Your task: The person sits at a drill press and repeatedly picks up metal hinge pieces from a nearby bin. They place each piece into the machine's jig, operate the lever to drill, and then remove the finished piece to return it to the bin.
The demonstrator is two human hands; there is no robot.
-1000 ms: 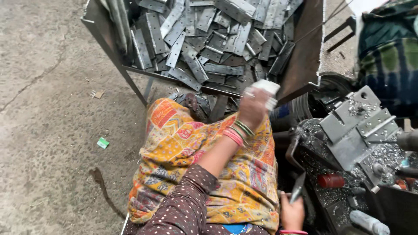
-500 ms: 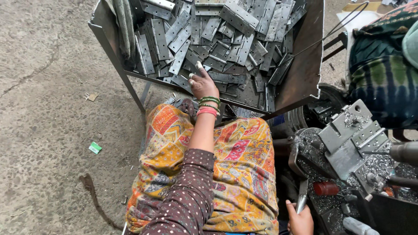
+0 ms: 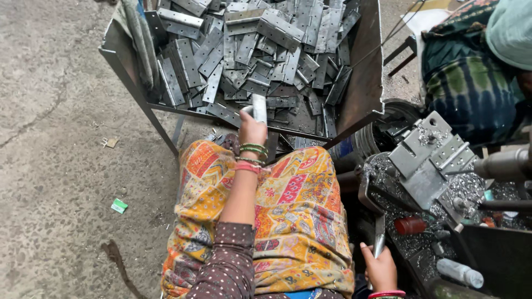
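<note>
At the near edge of the metal bin [image 3: 363, 83], the left hand [image 3: 252, 128] is raised from the lap and closed around one flat metal hinge plate [image 3: 259, 107]. The plate stands upright in the fingers, its top end level with the bin's front rim. The grip is a full wrap: thumb on one side, fingers on the other, with only the upper part of the plate showing. The wrist carries green and pink bangles [image 3: 250, 156].

The bin is a tilted steel tray on thin legs. It is filled with a loose heap of grey hinge plates [image 3: 260, 44], lying flat and overlapped at all angles. A grey cloth [image 3: 136, 39] hangs over its left wall.

The right hand [image 3: 380, 269] is low at the right, closed around the handle of a metal lever [image 3: 379, 238] that rises toward the machine. The machine fixture [image 3: 429, 160] sits well apart from the bin, to the right; grey hinge plates lie on it, and metal swarf covers the bed around it.

A patterned orange cloth [image 3: 288, 216] covers the lap between both hands. A second person in a green garment [image 3: 471, 83] sits at the upper right. A small green scrap [image 3: 118, 206] lies on the concrete floor [image 3: 55, 166].
</note>
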